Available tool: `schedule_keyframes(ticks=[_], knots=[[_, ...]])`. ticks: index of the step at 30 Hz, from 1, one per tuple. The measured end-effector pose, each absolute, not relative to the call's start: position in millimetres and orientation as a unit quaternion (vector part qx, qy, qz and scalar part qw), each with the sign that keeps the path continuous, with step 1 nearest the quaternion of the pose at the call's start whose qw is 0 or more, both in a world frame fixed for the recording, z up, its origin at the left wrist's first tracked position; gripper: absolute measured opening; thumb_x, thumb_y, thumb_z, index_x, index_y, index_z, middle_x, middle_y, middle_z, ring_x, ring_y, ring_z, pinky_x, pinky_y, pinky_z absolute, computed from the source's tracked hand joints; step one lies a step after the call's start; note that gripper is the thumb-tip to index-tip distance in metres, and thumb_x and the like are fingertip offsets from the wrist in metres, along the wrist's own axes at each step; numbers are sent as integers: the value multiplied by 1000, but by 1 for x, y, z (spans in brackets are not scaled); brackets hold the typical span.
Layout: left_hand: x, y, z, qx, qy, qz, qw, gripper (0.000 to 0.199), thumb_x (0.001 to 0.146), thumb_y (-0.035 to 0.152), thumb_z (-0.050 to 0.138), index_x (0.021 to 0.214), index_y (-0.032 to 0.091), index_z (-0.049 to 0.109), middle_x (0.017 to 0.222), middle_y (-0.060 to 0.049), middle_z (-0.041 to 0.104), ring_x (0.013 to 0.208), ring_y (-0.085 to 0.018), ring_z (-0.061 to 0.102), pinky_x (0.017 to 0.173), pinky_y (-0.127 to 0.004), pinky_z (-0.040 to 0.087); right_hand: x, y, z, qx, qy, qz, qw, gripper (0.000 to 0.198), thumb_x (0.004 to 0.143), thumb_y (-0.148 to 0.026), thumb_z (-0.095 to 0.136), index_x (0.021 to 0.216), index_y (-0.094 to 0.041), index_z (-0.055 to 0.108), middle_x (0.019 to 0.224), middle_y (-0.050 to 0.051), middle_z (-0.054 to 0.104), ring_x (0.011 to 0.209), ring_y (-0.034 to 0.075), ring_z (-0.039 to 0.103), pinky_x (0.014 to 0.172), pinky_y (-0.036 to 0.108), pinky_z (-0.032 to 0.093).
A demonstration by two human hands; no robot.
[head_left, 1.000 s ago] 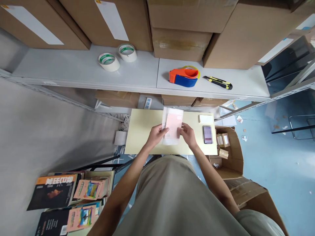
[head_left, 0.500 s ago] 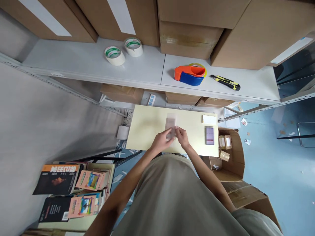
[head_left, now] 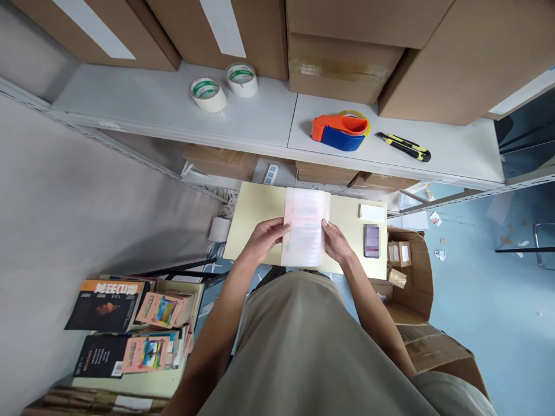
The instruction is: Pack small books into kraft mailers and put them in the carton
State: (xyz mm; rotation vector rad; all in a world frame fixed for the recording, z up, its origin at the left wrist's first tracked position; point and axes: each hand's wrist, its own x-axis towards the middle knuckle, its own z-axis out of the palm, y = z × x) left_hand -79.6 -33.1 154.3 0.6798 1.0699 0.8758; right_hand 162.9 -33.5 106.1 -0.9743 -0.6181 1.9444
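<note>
A pale, pinkish-white rectangular sheet (head_left: 304, 228) with faint, blurred print is held up above the cream table (head_left: 255, 208). Along its left edge, my left hand (head_left: 265, 238) pinches it between thumb and fingers. My right hand (head_left: 336, 241) grips the opposite edge in the same way. Whether the sheet is one layer or several, I cannot tell. Right of my right hand, a phone with a pixelated screen (head_left: 372, 241) lies on the table, below a small white box (head_left: 372, 212).
A grey shelf (head_left: 260, 121) behind the table carries tape rolls (head_left: 208, 95), an orange-and-blue tape dispenser (head_left: 339, 132), a utility knife (head_left: 404, 147) and cardboard boxes (head_left: 340, 69). Books and magazines (head_left: 106, 306) are stacked at lower left. An open carton (head_left: 410, 274) stands right of the table.
The sheet has turned from a narrow, blurred strip to its wide face. My hands have moved apart from close together to its opposite edges. The view has shifted slightly.
</note>
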Motion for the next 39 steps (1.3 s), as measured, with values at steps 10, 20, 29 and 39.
schedule_keyframes(ticks=[10,20,29,39], knots=[[-66,-43,146,443,593,412,532,65,86,60,85,136,20,76,143,-14,75,131,-35,70,107,-45,60,163,-33,100,-426,-295,760,391,54,86,-75,82,104,-24,81,102,4,82,107,25,75,92,36,63],[-31,-65,112,496,635,369,464,49,96,37,72,144,24,71,129,-11,81,112,-32,78,100,-42,61,126,-52,108,-459,-405,695,376,53,93,-75,72,121,-31,84,131,4,77,113,26,75,94,43,67],[-100,-38,110,202,478,472,713,66,72,42,97,129,15,77,124,-15,83,118,-37,77,96,-44,62,138,-27,112,-561,-436,580,400,60,82,-61,91,130,-29,77,139,11,74,114,28,74,93,42,66],[-172,-31,66,186,516,455,701,70,68,43,96,130,15,78,125,-16,82,114,-35,76,91,-40,61,60,-12,62,-535,-378,686,317,51,80,-60,91,119,-28,81,106,4,82,98,23,74,90,41,63]])
